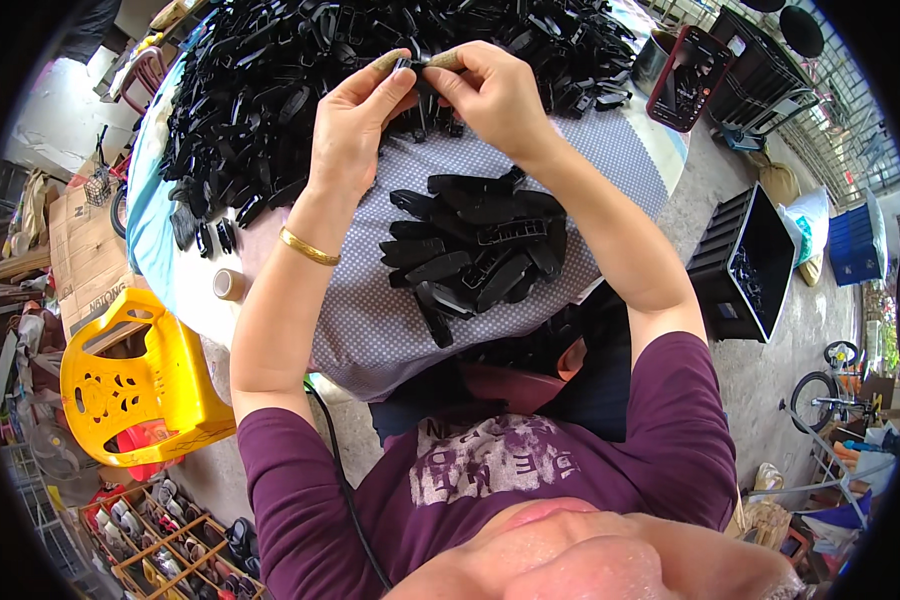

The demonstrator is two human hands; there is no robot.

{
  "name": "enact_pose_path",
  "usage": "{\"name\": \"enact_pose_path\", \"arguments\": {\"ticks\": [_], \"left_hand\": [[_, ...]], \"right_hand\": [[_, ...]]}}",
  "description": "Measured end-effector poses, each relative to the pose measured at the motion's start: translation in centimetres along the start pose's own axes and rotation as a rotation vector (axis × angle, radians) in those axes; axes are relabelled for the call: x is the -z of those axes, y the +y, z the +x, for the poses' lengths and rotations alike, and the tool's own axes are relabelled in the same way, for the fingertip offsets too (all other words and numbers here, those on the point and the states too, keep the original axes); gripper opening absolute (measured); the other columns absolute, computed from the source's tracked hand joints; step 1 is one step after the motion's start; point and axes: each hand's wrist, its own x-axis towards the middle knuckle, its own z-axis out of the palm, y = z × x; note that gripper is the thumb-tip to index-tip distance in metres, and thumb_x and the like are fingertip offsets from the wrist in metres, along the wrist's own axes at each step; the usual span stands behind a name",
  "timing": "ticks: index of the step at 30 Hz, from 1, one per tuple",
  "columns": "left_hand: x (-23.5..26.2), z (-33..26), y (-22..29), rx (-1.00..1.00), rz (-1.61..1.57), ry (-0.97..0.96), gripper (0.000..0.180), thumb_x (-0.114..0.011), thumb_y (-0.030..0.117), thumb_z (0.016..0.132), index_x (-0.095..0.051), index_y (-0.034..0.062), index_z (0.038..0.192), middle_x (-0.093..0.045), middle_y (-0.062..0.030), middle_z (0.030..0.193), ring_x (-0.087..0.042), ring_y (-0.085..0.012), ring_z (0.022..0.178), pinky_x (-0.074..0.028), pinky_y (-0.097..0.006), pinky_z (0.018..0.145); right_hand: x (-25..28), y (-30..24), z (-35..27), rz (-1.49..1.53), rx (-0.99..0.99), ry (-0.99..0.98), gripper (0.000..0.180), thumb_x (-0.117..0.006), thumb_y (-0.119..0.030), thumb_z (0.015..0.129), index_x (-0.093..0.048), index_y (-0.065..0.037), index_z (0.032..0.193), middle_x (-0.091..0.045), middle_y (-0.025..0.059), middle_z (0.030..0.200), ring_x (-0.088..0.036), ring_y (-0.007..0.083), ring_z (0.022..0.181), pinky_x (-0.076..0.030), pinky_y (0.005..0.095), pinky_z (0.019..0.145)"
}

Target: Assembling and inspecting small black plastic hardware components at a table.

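Both my hands are raised over the table, fingertips close together on a small black plastic part (417, 66). My left hand (355, 115) pinches it from the left, and my right hand (497, 98) closes on it from the other side. Tan wrapping covers some fingertips. The part's exact kind is too small and too covered by fingers to tell. Behind the hands spreads a large heap of black plastic pieces (260, 110). Nearer my body, between my forearms, lies a smaller pile of elongated black pieces (470, 245) on a dotted grey cloth (355, 325).
A roll of tape (228, 284) sits on the table's left side. At the far right edge, a phone (690, 78) stands next to a metal can (653, 62). A black crate (740, 265) holding dark pieces is on the floor at right; a yellow plastic chair (135, 385) stands left.
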Motion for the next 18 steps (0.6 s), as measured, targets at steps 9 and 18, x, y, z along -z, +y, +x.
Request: {"name": "enact_pose_path", "arguments": {"ticks": [9, 18], "left_hand": [[0.3, -0.1, 1.3, -0.090, 0.110, -0.142, 0.021, -0.062, 0.008, 0.084, -0.064, -0.0001, 0.104, -0.065, -0.0046, 0.092, -0.058, -0.0090, 0.083, -0.043, -0.020, 0.081], [-0.2, -0.7, 3.3, -0.139, 0.287, -0.174, 0.019, -0.062, 0.008, 0.084, -0.065, -0.0015, 0.099, -0.066, -0.0052, 0.090, -0.058, -0.0088, 0.079, -0.047, -0.021, 0.073]], "right_hand": [[0.6, -1.0, -0.1, 0.013, -0.085, -0.282, 0.030, -0.068, -0.026, 0.081, -0.065, -0.002, 0.099, -0.063, 0.0028, 0.074, -0.057, 0.0065, 0.063, -0.046, 0.0200, 0.057], [2.5, -1.7, 0.6, 0.077, -0.162, -0.543, 0.026, -0.067, -0.014, 0.079, -0.064, -0.002, 0.103, -0.064, 0.0021, 0.074, -0.058, 0.0069, 0.063, -0.047, 0.0214, 0.058]]}}
